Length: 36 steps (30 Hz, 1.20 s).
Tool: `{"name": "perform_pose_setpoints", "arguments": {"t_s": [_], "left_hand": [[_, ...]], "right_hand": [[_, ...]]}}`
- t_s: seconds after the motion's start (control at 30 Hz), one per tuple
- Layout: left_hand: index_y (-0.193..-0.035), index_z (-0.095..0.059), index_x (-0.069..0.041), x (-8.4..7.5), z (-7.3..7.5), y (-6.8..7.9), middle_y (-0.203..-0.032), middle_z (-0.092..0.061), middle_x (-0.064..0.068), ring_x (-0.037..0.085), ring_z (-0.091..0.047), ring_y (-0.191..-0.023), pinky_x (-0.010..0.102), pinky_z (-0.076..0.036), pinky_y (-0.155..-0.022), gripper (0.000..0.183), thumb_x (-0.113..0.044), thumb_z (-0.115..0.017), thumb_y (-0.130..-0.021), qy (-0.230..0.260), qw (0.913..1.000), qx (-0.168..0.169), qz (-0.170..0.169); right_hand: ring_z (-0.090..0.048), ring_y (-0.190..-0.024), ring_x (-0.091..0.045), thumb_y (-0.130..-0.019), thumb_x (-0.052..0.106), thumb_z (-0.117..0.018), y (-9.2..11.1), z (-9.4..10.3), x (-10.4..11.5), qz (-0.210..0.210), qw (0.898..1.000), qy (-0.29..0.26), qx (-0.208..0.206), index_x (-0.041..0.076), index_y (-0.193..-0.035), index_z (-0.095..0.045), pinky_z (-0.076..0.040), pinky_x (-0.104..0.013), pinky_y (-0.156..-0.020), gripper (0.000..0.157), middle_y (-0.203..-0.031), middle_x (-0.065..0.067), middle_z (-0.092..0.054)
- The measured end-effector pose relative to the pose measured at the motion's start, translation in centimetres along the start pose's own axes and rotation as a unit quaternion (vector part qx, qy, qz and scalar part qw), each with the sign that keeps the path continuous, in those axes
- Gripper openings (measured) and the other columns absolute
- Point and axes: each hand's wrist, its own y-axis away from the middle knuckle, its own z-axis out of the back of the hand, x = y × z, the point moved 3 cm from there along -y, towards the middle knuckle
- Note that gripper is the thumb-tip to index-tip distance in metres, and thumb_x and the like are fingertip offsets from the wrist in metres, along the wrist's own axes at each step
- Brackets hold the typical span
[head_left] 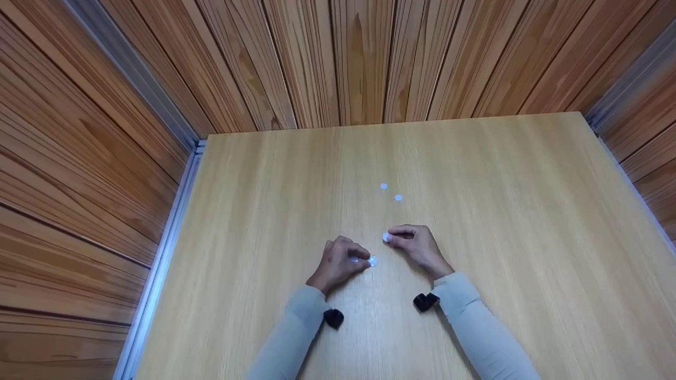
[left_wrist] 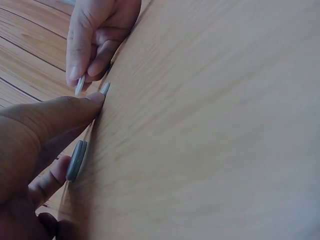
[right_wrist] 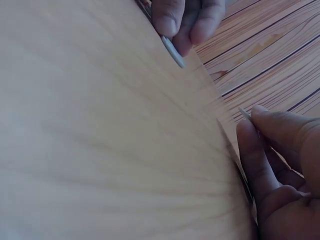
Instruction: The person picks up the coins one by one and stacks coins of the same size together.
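Between the thumb and index finger of my right hand [head_left: 417,244], a small flat white disc [head_left: 386,237] is pinched on edge. The right wrist view shows that same disc [right_wrist: 245,114] at the fingertips. My left hand [head_left: 340,262] pinches another white disc [head_left: 373,261], which lies low at the tabletop in the left wrist view. Under the left hand's arched fingers, more white pieces [head_left: 354,259] show in part. From the left wrist they look like two stacked discs [left_wrist: 76,160] beside a fingertip.
Two more white discs, a farther one [head_left: 383,186] and a nearer one [head_left: 398,198], lie flat beyond the hands on the light wooden table [head_left: 253,211]. Wood-plank walls [head_left: 359,63] and metal rails [head_left: 174,221] border the table.
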Motion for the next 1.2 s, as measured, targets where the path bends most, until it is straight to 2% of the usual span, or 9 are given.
{"name": "perform_pose_setpoints", "arguments": {"t_s": [0.23, 0.4, 0.6, 0.73, 0.97, 1.2], "left_hand": [[-0.094, -0.081, -0.025, 0.1, -0.2, 0.1, -0.089, -0.065, -0.019, 0.007, -0.053, -0.091, 0.035, -0.032, -0.087, 0.012, -0.026, -0.084, -0.082, 0.011, 0.9997, 0.009, 0.02], [-0.094, -0.081, -0.024, 0.1, -0.2, 0.1, -0.089, -0.066, -0.018, 0.007, -0.053, -0.09, 0.035, -0.032, -0.087, 0.012, -0.026, -0.084, -0.082, 0.012, 0.9998, 0.003, 0.013], [-0.092, -0.081, -0.022, 0.0, 0.0, 0.0, -0.085, -0.068, -0.017, 0.008, -0.053, -0.089, 0.035, -0.033, -0.085, 0.012, -0.026, -0.084, -0.081, -0.001, 1.0, -0.006, -0.007], [-0.091, -0.081, -0.02, -0.2, 0.0, -0.1, -0.084, -0.071, -0.016, 0.008, -0.054, -0.088, 0.036, -0.032, -0.085, 0.012, -0.024, -0.085, -0.081, -0.001, 0.9997, -0.011, -0.021], [-0.09, -0.081, -0.019, 0.0, -0.1, 0.0, -0.083, -0.073, -0.014, 0.009, -0.054, -0.089, 0.037, -0.031, -0.085, 0.011, -0.022, -0.086, -0.08, 0.009, 0.9995, -0.013, -0.026], [-0.091, -0.081, -0.02, 0.0, -0.1, 0.0, -0.084, -0.072, -0.017, 0.008, -0.053, -0.09, 0.036, -0.031, -0.085, 0.012, -0.025, -0.085, -0.081, 0.007, 0.9998, -0.011, -0.014]], "right_hand": [[-0.067, -0.099, -0.02, -0.088, 0.011, -0.078, 0.9, -0.5, -0.2, -0.002, 1.0, -0.003, 0.011, -0.002, -0.106, -0.075, -0.049, -0.018, -0.081, 0.023, -0.106, -0.014, -0.073], [-0.067, -0.096, -0.017, -0.087, 0.01, -0.078, 1.4, -0.9, -0.1, -0.006, 1.0, 0.001, 0.017, -0.001, -0.104, -0.076, -0.049, -0.018, -0.08, 0.02, -0.104, -0.011, -0.074], [-0.066, -0.096, -0.023, -0.088, 0.007, -0.076, 2.3, -1.8, 0.2, 0.034, 0.999, 0.007, 0.04, -0.006, -0.102, -0.074, -0.048, -0.019, -0.079, 0.019, -0.104, -0.017, -0.072], [-0.065, -0.093, -0.021, -0.088, 0.007, -0.077, 2.8, -2.3, 0.4, 0.052, 0.997, 0.028, 0.044, -0.004, -0.1, -0.076, -0.048, -0.02, -0.078, 0.016, -0.101, -0.014, -0.072], [-0.064, -0.087, -0.021, -0.087, 0.007, -0.077, 3.3, -2.6, 1.0, 0.083, 0.994, 0.057, 0.043, -0.001, -0.097, -0.077, -0.048, -0.023, -0.075, 0.012, -0.095, -0.009, -0.072], [-0.066, -0.09, -0.023, -0.088, 0.006, -0.076, 3.5, -2.9, 1.4, 0.105, 0.99, 0.086, 0.045, 0.0, -0.096, -0.077, -0.05, -0.024, -0.076, 0.01, -0.095, -0.008, -0.072]]}}
